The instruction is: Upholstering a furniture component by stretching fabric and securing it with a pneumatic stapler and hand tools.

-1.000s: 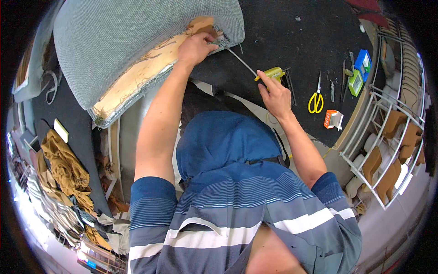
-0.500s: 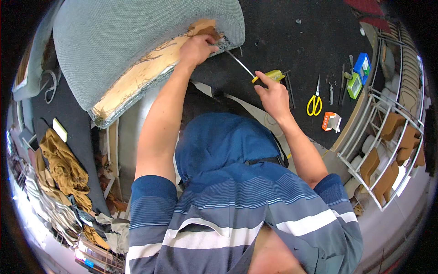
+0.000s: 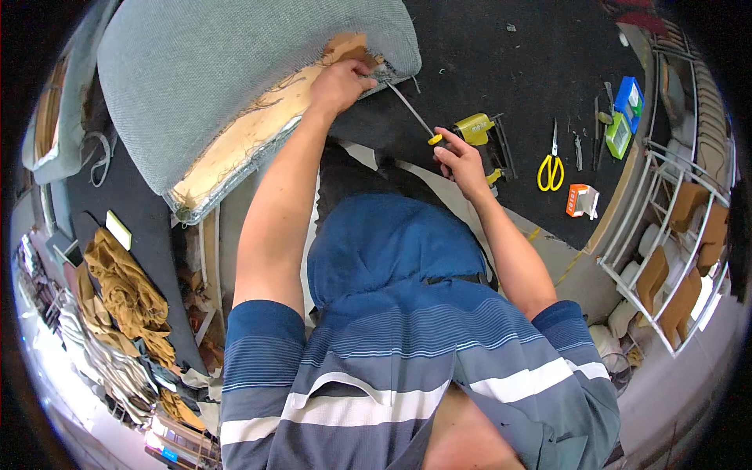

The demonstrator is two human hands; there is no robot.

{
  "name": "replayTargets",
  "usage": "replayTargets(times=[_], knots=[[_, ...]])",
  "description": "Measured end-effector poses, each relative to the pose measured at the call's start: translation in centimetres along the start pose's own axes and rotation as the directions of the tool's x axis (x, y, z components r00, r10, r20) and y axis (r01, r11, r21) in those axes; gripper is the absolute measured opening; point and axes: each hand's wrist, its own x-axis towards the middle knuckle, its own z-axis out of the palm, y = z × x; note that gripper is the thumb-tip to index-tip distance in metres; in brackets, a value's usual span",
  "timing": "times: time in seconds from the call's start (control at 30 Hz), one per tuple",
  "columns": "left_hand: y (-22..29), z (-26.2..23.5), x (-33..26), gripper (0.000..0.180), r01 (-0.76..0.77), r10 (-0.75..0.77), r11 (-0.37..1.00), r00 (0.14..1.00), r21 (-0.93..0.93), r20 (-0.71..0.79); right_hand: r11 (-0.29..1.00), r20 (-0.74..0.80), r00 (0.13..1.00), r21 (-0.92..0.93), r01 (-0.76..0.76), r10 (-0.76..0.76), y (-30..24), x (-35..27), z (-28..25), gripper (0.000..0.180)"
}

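Observation:
A large upholstered panel in grey-green fabric [image 3: 258, 55] lies at the far left on the black work surface. Along its near edge the fabric is folded back over bare wood [image 3: 235, 153], with loose threads and staples. My left hand [image 3: 339, 86] rests at the frayed corner, fingers bent and closed on the fabric edge; the fingertips are partly hidden. My right hand [image 3: 462, 163] is wrapped round the handle of a screwdriver [image 3: 410, 106], whose slim metal shaft slants up to the corner beside my left fingers. Just beyond that hand lies a yellow-green staple gun [image 3: 474, 128].
Yellow-handled scissors [image 3: 551, 172], an orange and white small box [image 3: 580, 200] and blue and green boxes [image 3: 623, 117] lie on the right of the black surface [image 3: 501, 70]. A metal rack [image 3: 646, 235] stands beyond. Brown cloth [image 3: 125, 286] is heaped at left.
My right hand has shifted slightly down and left with the screwdriver, uncovering more of the staple gun. The shaft still meets the corner. My left hand keeps its place on the panel.

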Motion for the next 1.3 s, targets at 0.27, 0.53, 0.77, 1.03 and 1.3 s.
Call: replayTargets(times=[0.27, 0.53, 0.77, 1.03, 1.3], knots=[[0.0, 0.1, 0.0, 0.044, -0.014, 0.014, 1.0, 1.0, -0.012, -0.003, 0.986, 0.076, 0.996, 0.158, -0.056, 0.045, -0.3, -0.1, -0.2, 0.032], [0.2, -0.1, -0.1, 0.041, -0.011, 0.011, 1.0, 1.0, 0.001, -0.012, 0.825, -0.122, 0.945, -0.53, 0.196, -0.303, 0.6, 0.8, 0.5, 0.034], [-0.4, 0.5, -0.3, 0.039, -0.066, 0.066, 0.998, 0.996, -0.009, -0.062, 0.661, 0.54, 0.808, 0.521, -0.54, 0.235, 3.3, 3.1, -1.2, 0.05], [-1.8, 1.9, -2.2, 0.033, -0.136, 0.075, 0.95, 0.973, -0.281, -0.217, 0.698, 0.593, 0.783, 0.479, -0.532, 0.19, 3.0, 2.9, -0.8, 0.055], [-2.6, 2.7, -2.4, 0.03, -0.225, 0.067, 0.85, 0.943, -0.476, -0.325, 0.94, 0.041, 0.977, -0.268, 0.213, -0.209, 1.6, 0.2, -3.2, 0.038]])
